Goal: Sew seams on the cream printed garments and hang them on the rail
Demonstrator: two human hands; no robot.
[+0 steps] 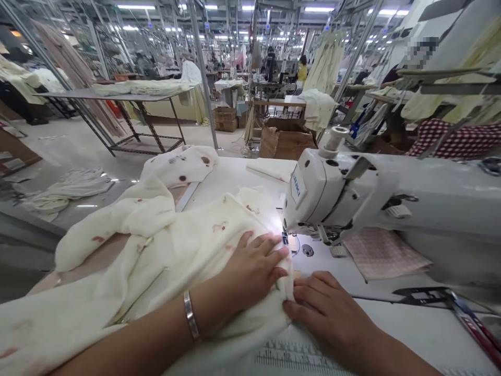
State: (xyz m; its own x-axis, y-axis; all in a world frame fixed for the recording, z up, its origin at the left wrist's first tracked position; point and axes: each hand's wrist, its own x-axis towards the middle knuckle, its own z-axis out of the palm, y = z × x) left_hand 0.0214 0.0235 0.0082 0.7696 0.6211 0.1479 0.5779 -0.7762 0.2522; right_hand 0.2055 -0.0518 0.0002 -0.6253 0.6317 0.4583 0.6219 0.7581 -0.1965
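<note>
A cream fabric [172,240] with small red and brown prints lies heaped across the sewing table, its edge reaching the needle of the white sewing machine [352,193]. My left hand [252,266] lies flat on the fabric, fingers stretched toward the presser foot [285,239], with a metal bangle on the wrist. My right hand [329,308] rests just right of it. Its fingers are curled and press the fabric's folded edge down on the table.
A checked cloth piece [383,253] lies under the machine arm, and black scissors [426,296] sit at the right. A printed ruler [289,357] runs along the table's front edge. Cardboard boxes [285,138], tables and hanging garments fill the factory floor behind; people work far off.
</note>
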